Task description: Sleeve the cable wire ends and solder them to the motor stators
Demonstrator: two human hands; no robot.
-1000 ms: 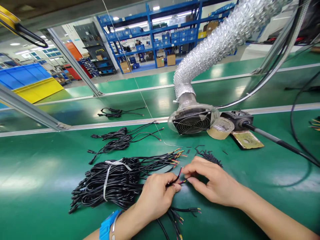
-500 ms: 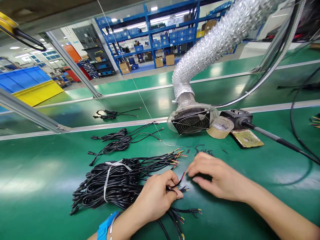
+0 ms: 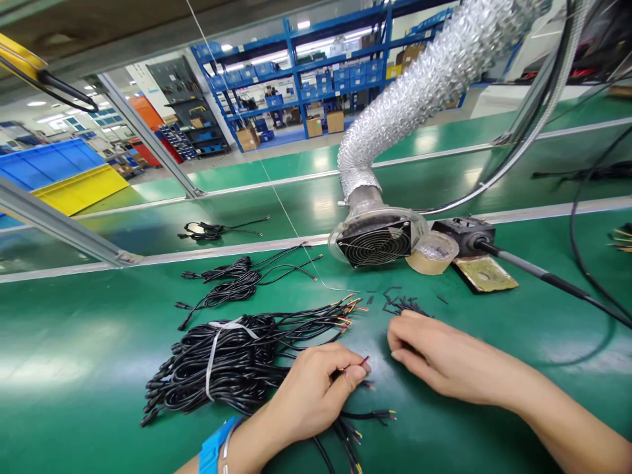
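Green table top (image 3: 74, 342) fills this workroom. Just right of the black wire bundle (image 3: 222, 368), the left hand (image 3: 311, 395) pinches a thin red wire (image 3: 363, 361). Farther right, the right hand (image 3: 439, 359) lies apart, beside tiny black tubes (image 3: 402, 305). I cannot tell if it holds one. Such small pieces need a careful pinch.

Your green bench (image 3: 74, 368) carries: tied cable bundle (image 3: 222, 368), loose cables (image 3: 237, 283), tube bits (image 3: 402, 304), a fan (image 3: 378, 242), a tape roll (image 3: 434, 252).

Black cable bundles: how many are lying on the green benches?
4: a big tied bundle beside the left hand, two small coils touching each other behind it, one alone on the far strip. More may hide among the loose cables under the wrist.
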